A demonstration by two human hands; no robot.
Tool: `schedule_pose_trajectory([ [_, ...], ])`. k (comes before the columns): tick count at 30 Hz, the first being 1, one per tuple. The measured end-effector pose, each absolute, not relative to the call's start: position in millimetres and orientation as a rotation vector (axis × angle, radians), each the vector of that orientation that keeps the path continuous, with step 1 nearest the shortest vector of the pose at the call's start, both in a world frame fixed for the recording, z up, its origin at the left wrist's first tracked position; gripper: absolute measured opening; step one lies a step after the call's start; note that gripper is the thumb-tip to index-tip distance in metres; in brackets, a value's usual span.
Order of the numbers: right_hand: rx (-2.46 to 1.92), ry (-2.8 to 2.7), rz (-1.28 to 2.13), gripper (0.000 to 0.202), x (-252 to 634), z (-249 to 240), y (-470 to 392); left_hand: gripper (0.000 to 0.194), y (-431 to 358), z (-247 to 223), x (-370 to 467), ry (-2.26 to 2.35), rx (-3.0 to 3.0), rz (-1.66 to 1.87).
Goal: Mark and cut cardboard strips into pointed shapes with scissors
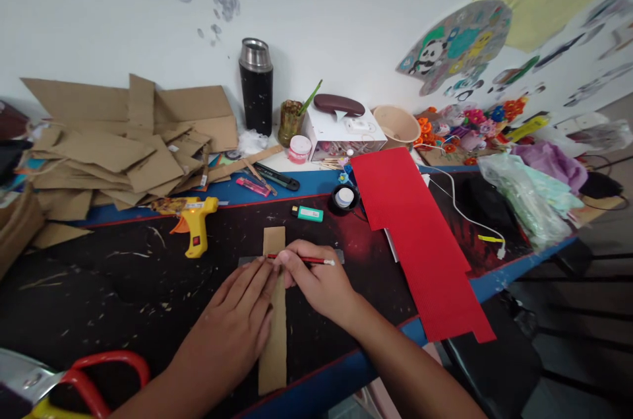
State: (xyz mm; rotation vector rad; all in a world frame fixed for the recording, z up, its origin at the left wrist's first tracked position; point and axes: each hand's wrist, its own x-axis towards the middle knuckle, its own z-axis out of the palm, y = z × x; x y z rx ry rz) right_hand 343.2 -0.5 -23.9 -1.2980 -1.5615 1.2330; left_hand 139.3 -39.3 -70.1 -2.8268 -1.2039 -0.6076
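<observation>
A long, narrow cardboard strip (273,353) lies on the dark mat, pointing away from me. Across it runs a greyish ruler (339,257), mostly covered by my hands. My left hand (237,313) lies flat with fingers stretched out, its fingertips on the ruler and strip. A red and black pencil (316,260) with a white end is pinched in my right hand (321,284). The pencil lies low, almost along the ruler, its tip near my left fingertips. The exact tip contact is hidden by the fingers.
A yellow glue gun (196,224), a green lighter (307,213) and a pink cutter (253,186) lie beyond my hands. Red-handled scissors (106,366) sit front left. Cardboard scraps (113,161) pile up at back left. A red corrugated sheet (420,241) overhangs the right edge.
</observation>
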Motion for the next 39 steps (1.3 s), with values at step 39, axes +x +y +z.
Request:
schedule_pose_trajectory([
  [39,-1.374,-1.451,0.933,0.037,374,-25,-15,0.049,-38,-65,139,-1.207,-2.815,-0.587],
])
